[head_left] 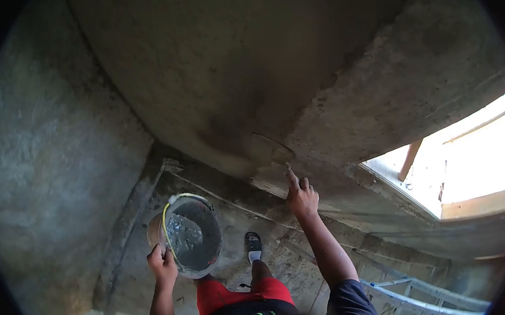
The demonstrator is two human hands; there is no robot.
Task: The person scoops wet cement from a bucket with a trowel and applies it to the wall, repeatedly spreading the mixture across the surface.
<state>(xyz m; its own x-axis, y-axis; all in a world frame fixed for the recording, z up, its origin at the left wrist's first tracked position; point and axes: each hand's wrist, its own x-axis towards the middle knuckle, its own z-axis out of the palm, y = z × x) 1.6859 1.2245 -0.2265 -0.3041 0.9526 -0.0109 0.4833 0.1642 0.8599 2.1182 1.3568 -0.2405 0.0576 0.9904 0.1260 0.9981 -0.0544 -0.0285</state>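
Note:
My left hand (163, 265) is closed at the near left rim of a bucket (216, 237), where the bucket's yellow handle comes down. Wet grey mortar (185, 235) lies inside the bucket. Out in front, my right hand (303, 197) is closed with its index finger stretched along a trowel (282, 154). The trowel's blade lies close to the concrete wall (233, 97), by a darker damp-looking patch; whether it touches cannot be made out. Most of the trowel's handle is hidden by my fingers.
Another plastered wall (46, 172) meets this one at a corner on the left. A bright window opening (481, 156) with wooden pieces is at the right. A metal ladder (429, 307) lies or leans at the lower right. My sandalled foot (253, 241) stands on the rough floor.

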